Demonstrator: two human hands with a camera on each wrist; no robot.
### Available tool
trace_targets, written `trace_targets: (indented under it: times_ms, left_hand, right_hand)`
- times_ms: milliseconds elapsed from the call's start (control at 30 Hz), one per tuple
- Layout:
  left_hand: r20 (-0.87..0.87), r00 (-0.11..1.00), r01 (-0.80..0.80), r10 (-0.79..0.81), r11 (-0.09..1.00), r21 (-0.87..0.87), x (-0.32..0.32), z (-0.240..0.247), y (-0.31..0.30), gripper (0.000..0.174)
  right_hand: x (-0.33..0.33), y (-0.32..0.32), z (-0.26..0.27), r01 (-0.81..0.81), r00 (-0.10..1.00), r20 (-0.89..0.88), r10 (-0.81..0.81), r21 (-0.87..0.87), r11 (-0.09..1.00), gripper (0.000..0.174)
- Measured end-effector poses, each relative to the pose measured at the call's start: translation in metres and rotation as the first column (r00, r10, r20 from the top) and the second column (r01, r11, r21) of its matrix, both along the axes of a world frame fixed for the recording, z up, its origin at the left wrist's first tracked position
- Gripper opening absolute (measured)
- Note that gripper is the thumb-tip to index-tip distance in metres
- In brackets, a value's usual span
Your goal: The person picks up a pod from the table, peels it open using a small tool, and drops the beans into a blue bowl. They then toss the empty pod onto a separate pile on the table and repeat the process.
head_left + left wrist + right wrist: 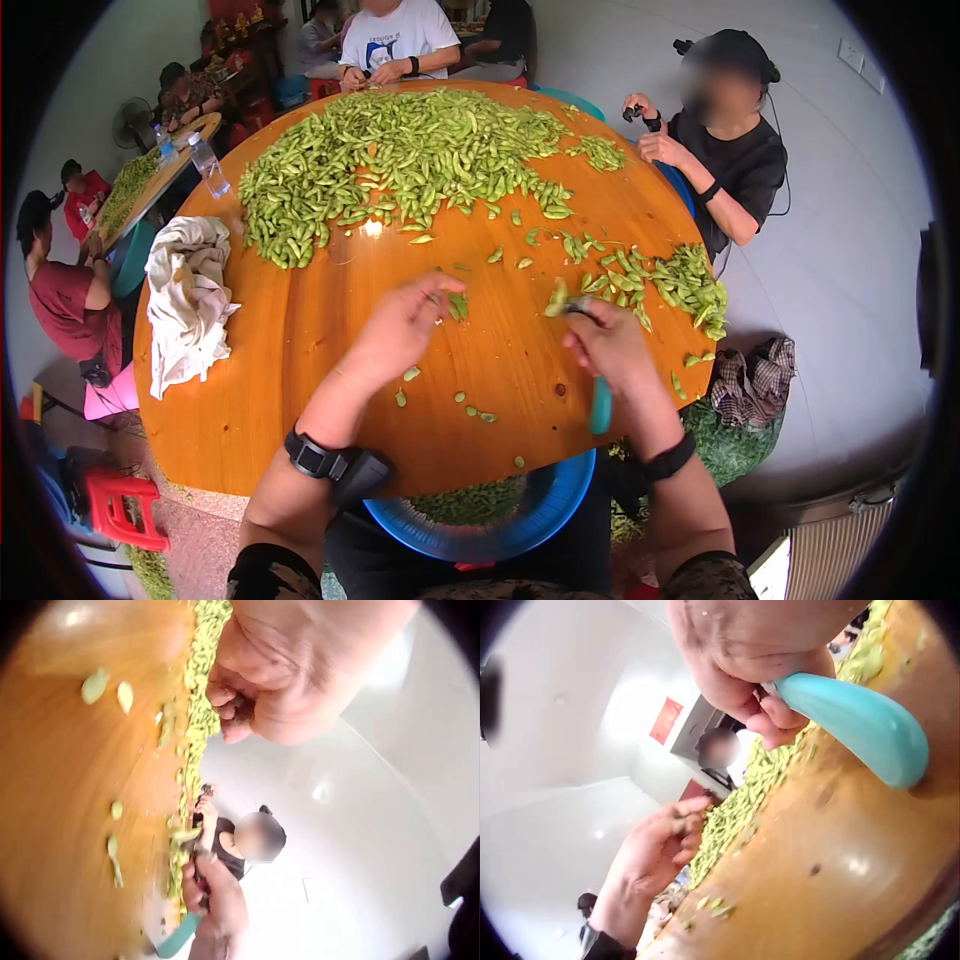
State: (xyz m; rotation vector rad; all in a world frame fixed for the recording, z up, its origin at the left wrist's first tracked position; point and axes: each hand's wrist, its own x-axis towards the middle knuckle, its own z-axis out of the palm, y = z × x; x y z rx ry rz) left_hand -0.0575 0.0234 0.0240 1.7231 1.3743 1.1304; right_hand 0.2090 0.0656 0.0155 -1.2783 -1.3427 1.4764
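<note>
My right hand (608, 345) grips a tool with a teal handle (600, 405), which sticks out below the palm. Its dark metal end is at a green pod (556, 297) beside my fingertips. The right wrist view shows the thick, curved handle (862, 727) close up. Across from it, my left hand (392, 328) hovers over the table (320, 430) with fingers loosely bent. A few pods (458, 306) lie just beyond those fingers. Loose green pieces (480, 414) are scattered on the wood between my forearms.
A big heap of green pods (400, 150) covers the far side; a smaller pile (690, 285) lies right. White cloth (190, 300) and a bottle (208, 165) are at left. Below the near edge is a blue basin (575, 490). A person (730, 150) sits at right.
</note>
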Motion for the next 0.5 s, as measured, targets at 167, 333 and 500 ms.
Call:
trace_targets:
  times_ms: [167, 333, 500]
  left_hand:
    - [-0.391, 0.917, -0.074, 0.082, 0.997, 0.036, -0.03, 0.012, -0.017, 0.022]
    - [-0.569, 0.818, -0.037, 0.084, 0.995, 0.093, -0.018, -0.017, -0.061, 0.03]
    - [-0.575, 0.809, -0.02, 0.122, 0.983, 0.18, 0.02, -0.03, -0.081, 0.038]
  right_hand:
    - [0.025, -0.026, 0.002, -0.424, 0.686, 0.7, -0.198, 0.605, 0.674, 0.011]
    - [-0.03, -0.072, 0.011, -0.634, 0.683, 0.73, 0.021, 0.579, 0.512, 0.018]
    - [-0.03, -0.062, 0.004, -0.775, 0.506, 0.857, 0.099, 0.402, 0.488, 0.015]
